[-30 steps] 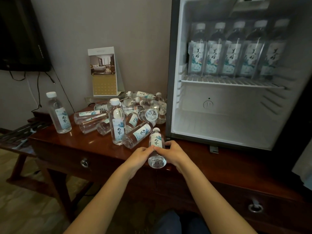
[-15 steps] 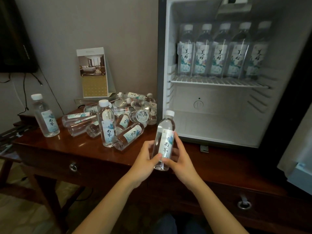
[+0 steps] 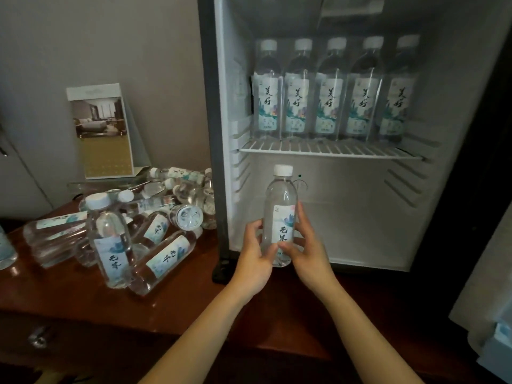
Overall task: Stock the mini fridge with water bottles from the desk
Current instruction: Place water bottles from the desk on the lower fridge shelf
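Both hands hold one clear water bottle (image 3: 280, 206) upright at the open mini fridge (image 3: 219, 134), in front of its lower compartment. My left hand (image 3: 253, 259) grips the bottle's lower left side and my right hand (image 3: 309, 250) grips its right side. Several labelled bottles (image 3: 332, 92) stand in a row on the fridge's upper wire shelf (image 3: 332, 151). On the wooden desk (image 3: 83, 295) to the left lies a heap of more bottles (image 3: 163, 253), with one standing bottle (image 3: 109, 239) in front.
A standing brochure card (image 3: 102, 131) leans by the wall behind the heap. The fridge door's edge (image 3: 487, 314) shows at the far right. Another bottle (image 3: 5, 250) is cut off at the left edge. A drawer knob (image 3: 37, 338) sits below the desk top.
The bottle was lifted off the desk edge, turned upright and carried right and forward to the fridge's lower opening. My view shifted right and closer to the fridge.
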### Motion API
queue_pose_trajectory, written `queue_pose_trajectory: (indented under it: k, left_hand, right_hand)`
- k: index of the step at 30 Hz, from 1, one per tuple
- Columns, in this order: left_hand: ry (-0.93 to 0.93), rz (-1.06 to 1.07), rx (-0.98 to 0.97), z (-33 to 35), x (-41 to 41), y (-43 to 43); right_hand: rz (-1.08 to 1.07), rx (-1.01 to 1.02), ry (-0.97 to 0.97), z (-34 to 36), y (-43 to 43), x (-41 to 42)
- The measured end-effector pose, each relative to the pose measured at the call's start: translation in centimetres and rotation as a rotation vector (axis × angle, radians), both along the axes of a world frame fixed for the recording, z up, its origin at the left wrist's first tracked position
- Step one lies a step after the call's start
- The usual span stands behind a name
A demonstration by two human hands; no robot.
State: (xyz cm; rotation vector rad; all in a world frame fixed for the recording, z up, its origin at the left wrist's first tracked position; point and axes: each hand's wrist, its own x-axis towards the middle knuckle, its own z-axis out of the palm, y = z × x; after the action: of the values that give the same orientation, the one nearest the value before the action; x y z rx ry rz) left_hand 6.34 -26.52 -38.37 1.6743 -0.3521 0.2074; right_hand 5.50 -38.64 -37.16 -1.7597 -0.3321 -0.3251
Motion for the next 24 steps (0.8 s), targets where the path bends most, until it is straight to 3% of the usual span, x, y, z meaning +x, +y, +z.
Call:
queue_pose_trajectory:
  k: [8,24]
  left_hand:
    - [-0.058,0.071,0.110,0.4,5.7,-1.7]
    - [0.003,0.465,0.240,1.2,12.4,-2.9]
  right_hand:
    - [-0.052,-0.033,0.002,0.6,-1.2,6.0]
    - [-0.173,-0.158,0.137,1.2,0.0,15.8]
